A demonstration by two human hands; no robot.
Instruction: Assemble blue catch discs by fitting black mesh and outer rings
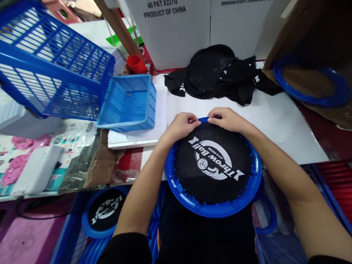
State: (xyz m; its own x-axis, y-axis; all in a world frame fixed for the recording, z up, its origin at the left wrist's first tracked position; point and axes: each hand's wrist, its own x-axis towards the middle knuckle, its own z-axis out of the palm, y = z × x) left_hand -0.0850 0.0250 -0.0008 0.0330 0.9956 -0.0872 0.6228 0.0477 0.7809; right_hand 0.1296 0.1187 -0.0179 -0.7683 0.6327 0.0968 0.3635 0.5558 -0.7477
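A round throw-ball disc leans over the table's near edge toward my body, made of a blue plastic ring (211, 209) and a black mesh cloth (189, 176) with white "Throw Ball" print. My left hand (183, 126) pinches the far edge of the disc, fingers curled. Just to its right, my right hand (228, 119) pinches the same edge, a small gap of blue rim showing between the two. Small pegs line the ring's inner side, and the mesh lies across the opening. Whether the fingertips grip cloth, ring or both is hidden.
Black mesh cloths (211, 69) lie piled behind my hands. To the left are a light-blue bin (126, 102), a blue slatted basket (68, 69) and a red cup (136, 64). A loose blue ring (310, 99) rests at right. Another mesh disc (106, 211) sits below left.
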